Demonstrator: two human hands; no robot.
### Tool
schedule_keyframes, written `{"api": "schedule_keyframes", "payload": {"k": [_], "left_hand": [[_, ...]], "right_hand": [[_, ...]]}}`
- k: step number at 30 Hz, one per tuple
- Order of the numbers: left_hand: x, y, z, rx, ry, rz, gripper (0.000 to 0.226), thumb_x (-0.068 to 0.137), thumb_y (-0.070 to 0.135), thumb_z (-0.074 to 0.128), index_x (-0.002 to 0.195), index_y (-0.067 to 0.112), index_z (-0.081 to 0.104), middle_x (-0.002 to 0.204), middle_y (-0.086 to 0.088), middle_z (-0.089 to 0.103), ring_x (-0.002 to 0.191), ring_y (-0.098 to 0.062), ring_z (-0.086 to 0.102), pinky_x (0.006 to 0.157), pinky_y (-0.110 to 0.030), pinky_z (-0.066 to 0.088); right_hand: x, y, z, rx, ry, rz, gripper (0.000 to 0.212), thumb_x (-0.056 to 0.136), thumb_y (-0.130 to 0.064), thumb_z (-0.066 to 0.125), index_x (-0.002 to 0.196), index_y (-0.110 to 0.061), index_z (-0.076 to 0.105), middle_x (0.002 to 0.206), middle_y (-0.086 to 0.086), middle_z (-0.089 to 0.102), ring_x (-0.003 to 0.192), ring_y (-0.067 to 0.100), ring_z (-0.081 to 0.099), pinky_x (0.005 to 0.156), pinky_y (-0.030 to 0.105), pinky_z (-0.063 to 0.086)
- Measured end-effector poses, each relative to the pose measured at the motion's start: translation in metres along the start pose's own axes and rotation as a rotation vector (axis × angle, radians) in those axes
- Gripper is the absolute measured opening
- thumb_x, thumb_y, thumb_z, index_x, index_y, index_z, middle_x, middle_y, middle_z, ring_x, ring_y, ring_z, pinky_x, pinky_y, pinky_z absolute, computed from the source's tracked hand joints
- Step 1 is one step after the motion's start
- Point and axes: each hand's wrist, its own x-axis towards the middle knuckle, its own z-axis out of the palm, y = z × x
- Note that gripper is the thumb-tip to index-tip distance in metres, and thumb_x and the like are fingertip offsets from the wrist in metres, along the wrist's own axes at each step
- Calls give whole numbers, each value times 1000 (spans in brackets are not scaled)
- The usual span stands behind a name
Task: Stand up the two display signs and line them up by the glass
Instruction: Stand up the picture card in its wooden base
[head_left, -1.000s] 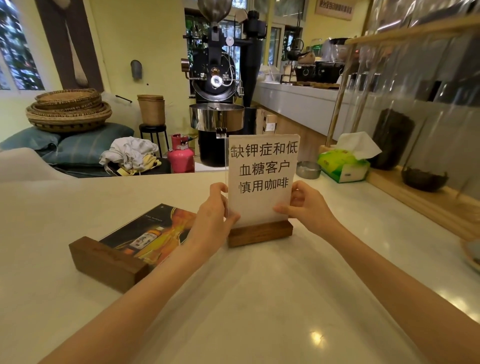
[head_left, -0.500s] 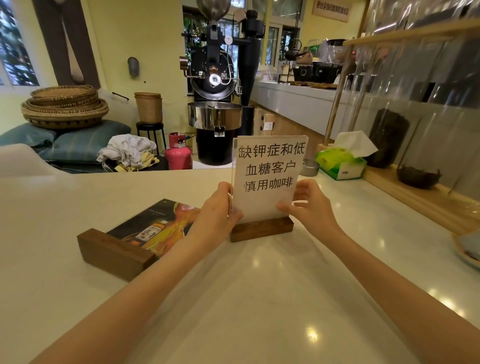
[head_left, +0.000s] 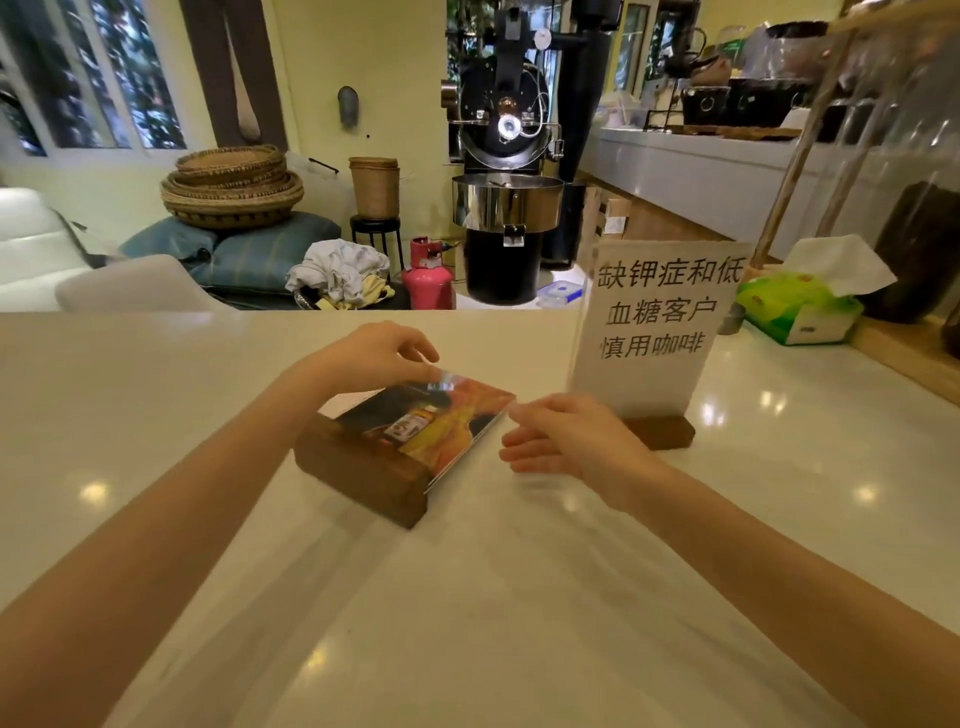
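Two display signs sit on the pale counter (head_left: 519, 597), each a clear panel set in a dark wooden base. One, the white sign (head_left: 657, 322), stands upright at the right, its printed black characters facing the camera and its base (head_left: 660, 431) flat on the counter; its long axis runs straight up. The other, the picture sign (head_left: 431, 421), lies tipped over on its back near the middle of the counter, its wooden block (head_left: 363, 475) toward the camera and its orange and dark panel stretching away toward the upper right, so its long axis runs low along the counter. Two bare hands reach for it. The left hand (head_left: 371, 358) hovers over the far left corner of the panel, fingers curled and fingertips touching or nearly touching its edge, not yet closed on it. The right hand (head_left: 571, 441) is open beside the panel's right edge, fingers spread toward it, holding nothing, and partly covers the white sign's base. One green tissue box (head_left: 800, 312) sits farther right, near the glass (head_left: 893, 130).
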Motion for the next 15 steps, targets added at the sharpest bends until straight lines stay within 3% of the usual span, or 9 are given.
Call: {"api": "schedule_keyframes", "payload": {"k": [3, 6, 9, 15], "left_hand": [[-1, -22, -5, 68, -8, -111, 42, 82, 33, 61, 118, 11, 57, 123, -12, 60, 107, -25, 56, 96, -38, 46], [-2, -38, -7, 70, -54, -224, 50, 82, 34, 61, 123, 6, 53, 128, -14, 57, 106, -26, 55, 90, -36, 49], [-4, -48, -8, 37, -103, -303, 50, 81, 35, 63, 120, 4, 55, 123, -15, 59, 99, -23, 55, 89, -36, 50], [-5, -55, -5, 10, -117, -305, 39, 79, 32, 66, 110, 8, 67, 110, -13, 69, 101, -27, 61, 94, -40, 50]], "right_hand": [[13, -2, 16, 176, -50, 236, 33, 84, -20, 61, 106, 3, 51, 86, 20, 66, 77, 27, 69, 69, 33, 58], [23, 2, 27, 230, -73, 316, 44, 83, -15, 62, 117, 9, 46, 90, 25, 65, 72, 29, 68, 60, 34, 59], [29, 5, 34, 255, -96, 321, 35, 84, -11, 60, 111, 11, 53, 93, 27, 64, 71, 28, 67, 53, 32, 59], [32, 11, 50, 279, -24, 265, 9, 80, -2, 61, 86, 4, 59, 70, 18, 65, 49, 20, 67, 44, 27, 57]]}}
